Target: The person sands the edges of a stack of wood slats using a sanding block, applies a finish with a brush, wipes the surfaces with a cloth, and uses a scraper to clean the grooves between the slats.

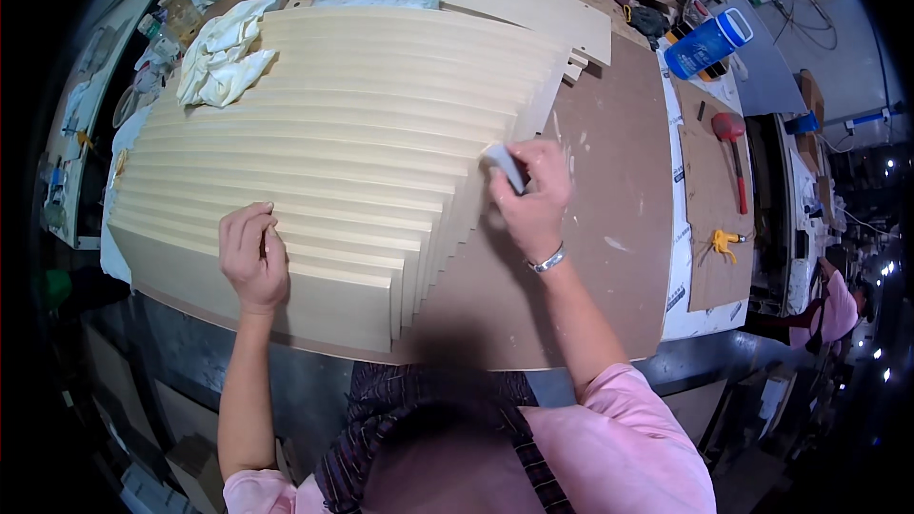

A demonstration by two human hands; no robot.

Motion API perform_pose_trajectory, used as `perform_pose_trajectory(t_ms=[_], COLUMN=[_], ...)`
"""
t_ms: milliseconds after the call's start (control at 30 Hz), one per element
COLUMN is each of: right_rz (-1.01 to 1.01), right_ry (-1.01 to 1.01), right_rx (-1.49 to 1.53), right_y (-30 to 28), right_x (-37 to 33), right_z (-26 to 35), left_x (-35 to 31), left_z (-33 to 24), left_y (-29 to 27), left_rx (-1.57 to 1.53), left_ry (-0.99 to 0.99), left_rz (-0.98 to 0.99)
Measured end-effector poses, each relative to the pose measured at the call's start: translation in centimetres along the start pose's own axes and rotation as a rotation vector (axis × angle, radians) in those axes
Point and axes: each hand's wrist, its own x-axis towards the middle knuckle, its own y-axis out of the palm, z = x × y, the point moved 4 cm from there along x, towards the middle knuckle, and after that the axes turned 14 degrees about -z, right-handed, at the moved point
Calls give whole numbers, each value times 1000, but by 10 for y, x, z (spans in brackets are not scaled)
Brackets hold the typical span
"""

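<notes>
A row of pale cream boards [362, 119] lies on the table in overlapping steps, their right ends staggered. My right hand [535, 192] pinches a small grey block that looks like a sanding sponge [506, 168] at the right ends of the boards. Over the nearest boards is my left hand [253, 252], loosely closed with its fingers curled and nothing visible in it. A crumpled white cloth [224, 57] lies on the far left part of the boards.
Brown sheeting [609, 257] covers the table on the right. Beyond it are a blue bottle [706, 44], a red-headed mallet [729, 128] and a yellow-handled tool [727, 246]. Several bottles [181, 14] stand at the far left. Another person in pink [836, 309] is at the far right.
</notes>
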Motion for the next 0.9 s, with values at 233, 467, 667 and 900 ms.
perform_pose_trajectory(t_ms=[233,467,667,900], right_rz=[69,147,53,178], right_ry=[26,21,50,3], right_rx=[-3,46,54,48], right_y=[-8,-2,-10,-8], right_x=[-18,-35,-32,-59], right_z=[-3,11,8,8], left_x=[0,1,-1,1], left_z=[-1,0,0,0], left_y=[0,0,1,0], left_rx=[-1,14,9,7], left_ry=[6,39,20,41], left_rz=[-9,-27,-28,-39])
